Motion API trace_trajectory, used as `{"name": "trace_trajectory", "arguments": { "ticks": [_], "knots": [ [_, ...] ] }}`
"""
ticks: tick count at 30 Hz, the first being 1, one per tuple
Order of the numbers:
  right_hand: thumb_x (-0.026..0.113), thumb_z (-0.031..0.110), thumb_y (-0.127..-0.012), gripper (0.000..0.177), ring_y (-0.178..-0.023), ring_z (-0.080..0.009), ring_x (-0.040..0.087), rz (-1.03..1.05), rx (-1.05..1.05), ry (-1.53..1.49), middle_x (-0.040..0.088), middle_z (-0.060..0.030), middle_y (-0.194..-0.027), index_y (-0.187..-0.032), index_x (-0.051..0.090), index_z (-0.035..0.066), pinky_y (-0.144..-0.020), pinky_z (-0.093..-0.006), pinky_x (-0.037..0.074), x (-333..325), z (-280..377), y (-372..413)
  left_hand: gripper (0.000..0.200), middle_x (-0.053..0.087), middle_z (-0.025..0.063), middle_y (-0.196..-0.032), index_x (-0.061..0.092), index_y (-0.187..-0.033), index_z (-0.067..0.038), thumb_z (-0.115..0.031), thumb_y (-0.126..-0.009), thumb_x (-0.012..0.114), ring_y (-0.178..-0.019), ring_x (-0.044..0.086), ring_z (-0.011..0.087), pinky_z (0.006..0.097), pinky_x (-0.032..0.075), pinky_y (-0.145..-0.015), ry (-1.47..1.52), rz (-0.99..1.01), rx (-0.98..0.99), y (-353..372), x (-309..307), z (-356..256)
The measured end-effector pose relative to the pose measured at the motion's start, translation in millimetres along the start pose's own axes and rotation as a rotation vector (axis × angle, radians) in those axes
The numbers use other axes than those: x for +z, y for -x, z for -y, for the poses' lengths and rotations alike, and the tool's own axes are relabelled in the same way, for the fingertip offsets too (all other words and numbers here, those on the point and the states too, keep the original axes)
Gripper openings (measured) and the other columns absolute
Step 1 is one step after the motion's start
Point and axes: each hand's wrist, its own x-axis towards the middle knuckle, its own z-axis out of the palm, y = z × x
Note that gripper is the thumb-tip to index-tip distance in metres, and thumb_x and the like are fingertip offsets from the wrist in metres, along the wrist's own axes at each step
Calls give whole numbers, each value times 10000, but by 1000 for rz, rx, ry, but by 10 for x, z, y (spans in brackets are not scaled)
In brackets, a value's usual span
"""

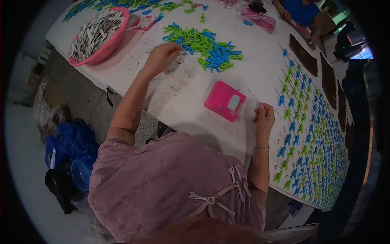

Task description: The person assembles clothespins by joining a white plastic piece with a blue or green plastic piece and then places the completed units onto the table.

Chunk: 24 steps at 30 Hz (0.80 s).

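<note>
My left hand is over the white table, its fingers curled together at the left edge of a pile of green and blue plastic clothespins. A blue clothespin lies against the fingertips; whether they grip it is hidden. Off to the right, my right hand has its thumb and fingertips pinched together, and anything between them is too small to make out. Between my hands, nearer the right one, sits a bright pink box-like block with a pale grey insert.
A pink basin of pale flat strips stands at the left. Rows of clothespins cover the table's right side beside dark brown strips. Small dark wire-like bits lie near my left hand. Another person sits across the table.
</note>
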Motion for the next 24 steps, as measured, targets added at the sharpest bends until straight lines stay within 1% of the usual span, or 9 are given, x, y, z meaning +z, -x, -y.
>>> {"name": "trace_trajectory", "arguments": {
  "ticks": [2, 4, 5, 7, 11, 13, 17, 19, 24],
  "knots": [
    [537, 195, -952, 146, -526, -50, 445, 16, -28, -8, 564, -11, -749, -952, 540, 49, -477, -200, 409, 47, -60, -61, 186, 658, 88, -975, 663, -1000, -101, -183, -834, 640, -897, 630, 225, 322, 480, -776, -133, 59, -6, 41, 107, 5],
    [529, 194, -957, 148, -521, -49, 444, 31, -86, 6, 564, -12, -757, -964, 537, 46, -468, -197, 402, 46, -137, -68, 307, 652, 118, -975, 638, -1025, -91, -284, -789, 673, -939, 610, 290, 406, 442, -895, -411, 83, 334, 37, 333, 61],
    [529, 194, -957, 148, -521, -49, 444, 37, -92, 2, 564, -12, -757, -964, 537, 46, -468, -197, 402, 26, -158, -66, 307, 652, 118, -975, 638, -1025, -91, -284, -789, 673, -939, 610, 290, 406, 442, -895, -417, 76, 334, 28, 462, 77],
    [523, 188, -959, 143, -523, -48, 447, 26, -104, -52, 564, -12, -757, -965, 536, 46, -470, -196, 402, -22, -200, -34, 403, 642, 129, -973, 603, -1032, -78, -351, -752, 700, -978, 591, 303, 460, 372, -994, -596, -124, 502, 48, 676, 63],
    [521, 179, -960, 136, -525, -47, 451, 9, -110, -78, 566, -13, -758, -970, 536, 44, -473, -194, 400, -33, -217, 8, 434, 654, 111, -893, 569, -1048, -74, -367, -752, 692, -917, 614, 306, 495, 308, -1051, -642, -22, 339, 27, 741, -132],
    [531, 176, -956, 136, -528, -51, 456, 42, -111, -78, 568, -15, -762, -980, 538, 42, -481, -199, 409, -23, -218, -2, 331, 658, 92, -799, 601, -946, -89, -370, -782, 664, -808, 635, 305, 458, 428, -931, -641, 122, 243, -10, 710, -230],
    [537, 165, -952, 133, -537, -54, 467, 65, -142, -67, 572, -15, -768, -991, 545, 38, -488, -204, 420, -48, -197, 3, 225, 650, 80, -734, 631, -871, -95, -316, -832, 621, -714, 635, 299, 412, 502, -718, -650, 34, 186, -130, 568, -273],
    [545, 173, -950, 158, -600, -62, 510, 35, -164, -9, 589, -15, -793, -1003, 565, 25, -557, -204, 448, -49, -166, 9, 170, 645, 107, -762, 655, -850, -89, -240, -872, 578, -705, 624, 300, 397, 483, -569, -441, -324, 380, -234, 432, -213],
    [578, 123, -918, 147, -717, -83, 567, 77, -402, 183, 616, -31, -853, -1009, 598, 8, -661, -220, 475, 118, 268, 68, 156, 614, 71, -736, 647, -926, -28, -177, -892, 610, -624, 602, 179, 297, 477, -578, 51, -285, 326, -257, 418, -593]
  ]
}}
